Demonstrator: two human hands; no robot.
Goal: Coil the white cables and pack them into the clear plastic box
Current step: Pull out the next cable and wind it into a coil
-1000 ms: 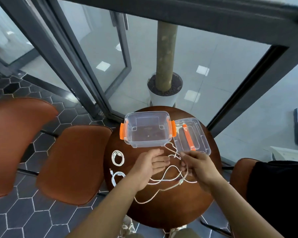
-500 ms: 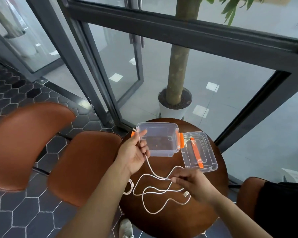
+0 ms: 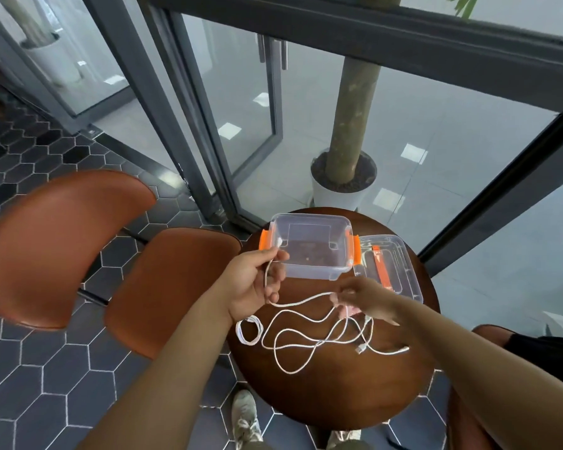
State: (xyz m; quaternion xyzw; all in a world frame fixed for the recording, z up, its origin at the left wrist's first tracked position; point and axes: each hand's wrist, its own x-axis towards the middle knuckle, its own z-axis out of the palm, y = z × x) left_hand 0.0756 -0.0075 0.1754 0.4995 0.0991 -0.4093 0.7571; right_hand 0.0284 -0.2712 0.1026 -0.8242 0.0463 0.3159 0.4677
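Note:
A clear plastic box (image 3: 309, 251) with orange clips stands open at the far side of the round wooden table (image 3: 338, 391). My left hand (image 3: 254, 284) pinches one end of a loose white cable (image 3: 293, 342) just left of the box. My right hand (image 3: 361, 297) grips the same cable farther along, in front of the box. The rest of the cable lies in loose loops on the table, its plugs near the right. A small coiled white cable (image 3: 249, 329) lies at the table's left edge, below my left wrist.
The box's clear lid (image 3: 390, 267) with an orange handle lies right of the box. Two brown chairs (image 3: 163, 287) stand left of the table. A potted tree trunk (image 3: 342, 180) and glass doors are behind it. My shoes show below the table edge.
My right hand has risen from the table and slid along the cable toward the box. My left hand dropped slightly, still holding the cable end. The camera has tilted.

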